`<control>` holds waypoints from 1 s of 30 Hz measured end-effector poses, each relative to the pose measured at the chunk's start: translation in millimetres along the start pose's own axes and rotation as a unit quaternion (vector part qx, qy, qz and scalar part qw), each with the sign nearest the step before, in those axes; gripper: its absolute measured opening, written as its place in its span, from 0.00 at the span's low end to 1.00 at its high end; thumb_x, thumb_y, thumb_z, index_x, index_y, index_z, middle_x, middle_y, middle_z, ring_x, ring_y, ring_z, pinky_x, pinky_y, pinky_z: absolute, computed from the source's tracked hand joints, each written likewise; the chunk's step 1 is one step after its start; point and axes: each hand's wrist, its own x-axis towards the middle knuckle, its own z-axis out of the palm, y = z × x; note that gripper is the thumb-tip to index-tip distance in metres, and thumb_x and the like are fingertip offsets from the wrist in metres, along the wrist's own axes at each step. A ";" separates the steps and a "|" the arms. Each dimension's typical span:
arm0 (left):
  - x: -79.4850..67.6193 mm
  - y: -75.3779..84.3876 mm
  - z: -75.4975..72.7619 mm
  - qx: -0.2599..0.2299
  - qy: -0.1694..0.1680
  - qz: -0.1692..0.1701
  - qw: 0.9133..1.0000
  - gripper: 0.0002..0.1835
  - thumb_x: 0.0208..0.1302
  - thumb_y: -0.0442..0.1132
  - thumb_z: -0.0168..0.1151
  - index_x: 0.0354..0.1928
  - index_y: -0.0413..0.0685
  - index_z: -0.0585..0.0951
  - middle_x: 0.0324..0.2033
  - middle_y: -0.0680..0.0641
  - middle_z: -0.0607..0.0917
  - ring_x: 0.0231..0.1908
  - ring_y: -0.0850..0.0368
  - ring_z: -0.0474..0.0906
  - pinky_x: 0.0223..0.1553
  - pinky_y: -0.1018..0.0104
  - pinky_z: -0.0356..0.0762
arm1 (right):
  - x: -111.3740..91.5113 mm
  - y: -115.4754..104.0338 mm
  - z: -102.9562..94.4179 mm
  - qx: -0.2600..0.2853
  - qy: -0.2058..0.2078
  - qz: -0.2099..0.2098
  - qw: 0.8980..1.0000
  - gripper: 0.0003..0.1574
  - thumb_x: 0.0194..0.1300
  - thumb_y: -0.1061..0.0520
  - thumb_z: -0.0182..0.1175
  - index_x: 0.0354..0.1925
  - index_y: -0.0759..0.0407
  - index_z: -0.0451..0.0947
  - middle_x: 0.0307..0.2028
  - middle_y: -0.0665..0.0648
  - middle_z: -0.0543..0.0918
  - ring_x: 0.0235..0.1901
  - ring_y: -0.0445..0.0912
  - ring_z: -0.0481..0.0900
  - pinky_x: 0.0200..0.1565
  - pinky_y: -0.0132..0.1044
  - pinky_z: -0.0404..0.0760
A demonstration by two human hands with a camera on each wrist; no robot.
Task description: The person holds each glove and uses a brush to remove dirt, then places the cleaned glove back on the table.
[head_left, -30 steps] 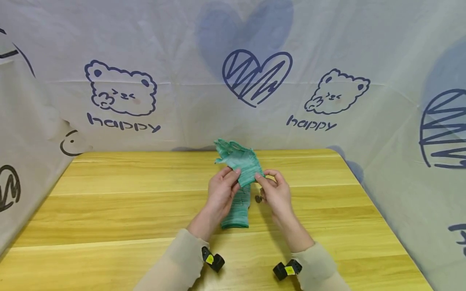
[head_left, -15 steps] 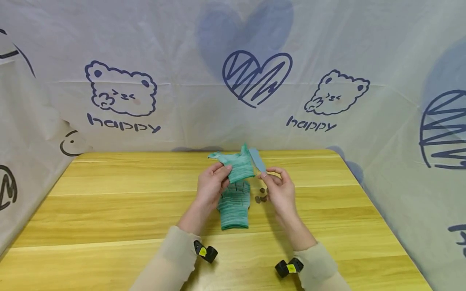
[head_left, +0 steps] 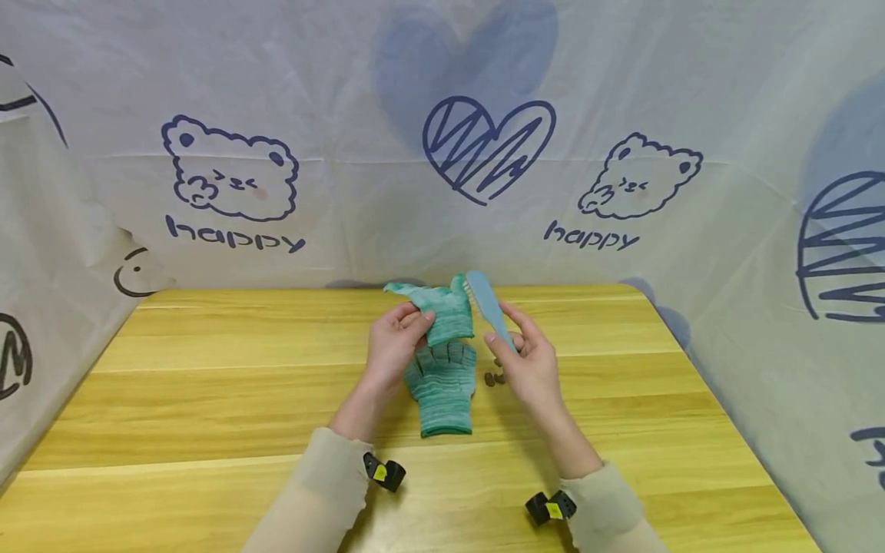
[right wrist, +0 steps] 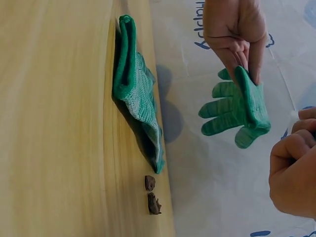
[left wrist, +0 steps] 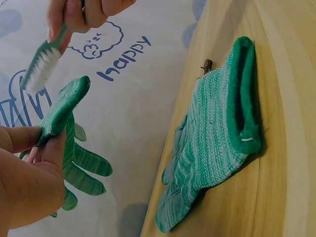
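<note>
A green knitted glove (head_left: 449, 316) is pinched near its cuff by my left hand (head_left: 397, 342), its fingers hanging away from me in the left wrist view. My right hand (head_left: 531, 361) grips the handle of a light blue brush (head_left: 488, 303). White bristles (left wrist: 43, 69) face the held glove, close beside it in the head view. Below the raised hands, a second green glove (head_left: 445, 395) lies on the table with its cuff towards me. In the right wrist view my left hand (right wrist: 237, 24) holds the first glove (right wrist: 247, 103) up off the table.
Several small dark brown lumps (head_left: 491, 379) lie on the wooden table (head_left: 207, 430), right of the lying glove and partly behind my right hand. A pale printed cloth (head_left: 359, 192) hangs behind the table and along both sides.
My right hand has let go of the glove, and the brush has come into view in it, bristles turned towards the glove. My left hand has drawn the glove slightly left.
</note>
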 end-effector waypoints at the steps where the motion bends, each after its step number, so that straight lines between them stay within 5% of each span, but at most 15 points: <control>1: -0.5 0.0 0.1 0.002 -0.003 0.002 1.000 0.17 0.74 0.32 0.63 0.60 0.31 0.80 0.54 0.38 0.88 0.39 0.67 0.83 0.40 0.72 0.81 | -0.9 0.2 0.0 -0.009 -0.005 -0.007 1.000 0.31 0.74 0.59 0.64 0.72 0.47 0.73 0.23 0.50 0.76 0.14 0.37 0.55 0.17 0.29 0.55; 6: -2.1 0.9 1.0 -0.002 -0.011 0.006 1.000 0.15 0.75 0.32 0.63 0.59 0.34 0.80 0.43 0.50 0.91 0.37 0.66 0.82 0.40 0.71 0.81 | -4.4 1.8 1.1 -0.091 -0.026 -0.076 0.993 0.32 0.75 0.56 0.65 0.73 0.50 0.73 0.22 0.55 0.73 0.14 0.40 0.63 0.18 0.30 0.62; 9: -2.1 1.3 1.8 -0.004 -0.015 0.008 1.000 0.14 0.75 0.32 0.63 0.58 0.34 0.80 0.36 0.56 0.89 0.35 0.66 0.81 0.39 0.71 0.81 | -4.3 4.6 2.9 -0.153 -0.038 -0.138 0.978 0.33 0.75 0.56 0.65 0.74 0.51 0.71 0.25 0.59 0.80 0.15 0.42 0.70 0.18 0.33 0.71; 12: -2.4 2.3 2.3 -0.004 -0.019 0.007 1.000 0.15 0.75 0.33 0.63 0.58 0.33 0.80 0.41 0.52 0.91 0.37 0.67 0.82 0.40 0.72 0.81 | -2.8 8.4 5.2 -0.202 -0.049 -0.203 0.957 0.34 0.74 0.58 0.66 0.75 0.54 0.71 0.45 0.65 0.89 0.32 0.49 0.88 0.33 0.39 0.87; 16: -3.3 5.7 3.4 -0.010 -0.020 0.001 1.000 0.17 0.76 0.33 0.62 0.62 0.33 0.79 0.49 0.46 0.90 0.40 0.67 0.84 0.40 0.73 0.82 | -1.0 12.8 7.2 -0.239 -0.054 -0.266 0.932 0.34 0.73 0.60 0.66 0.73 0.56 0.72 0.65 0.62 0.79 0.60 0.55 0.82 0.54 0.49 0.85; 24: -3.7 9.6 5.8 -0.051 -0.023 -0.001 0.998 0.16 0.76 0.31 0.61 0.61 0.29 0.77 0.34 0.56 0.88 0.31 0.65 0.76 0.34 0.75 0.75 | -0.6 15.3 7.5 -0.268 -0.040 -0.289 0.918 0.31 0.72 0.62 0.66 0.71 0.55 0.75 0.61 0.62 0.82 0.54 0.57 0.86 0.45 0.49 0.88; 30: -1.6 8.9 8.1 -0.120 -0.023 -0.015 0.992 0.17 0.76 0.27 0.57 0.61 0.25 0.73 0.28 0.56 0.83 0.28 0.66 0.72 0.29 0.76 0.71 | 0.5 16.0 7.9 -0.280 -0.021 -0.306 0.910 0.30 0.71 0.63 0.67 0.69 0.55 0.77 0.56 0.62 0.86 0.29 0.48 0.85 0.28 0.38 0.81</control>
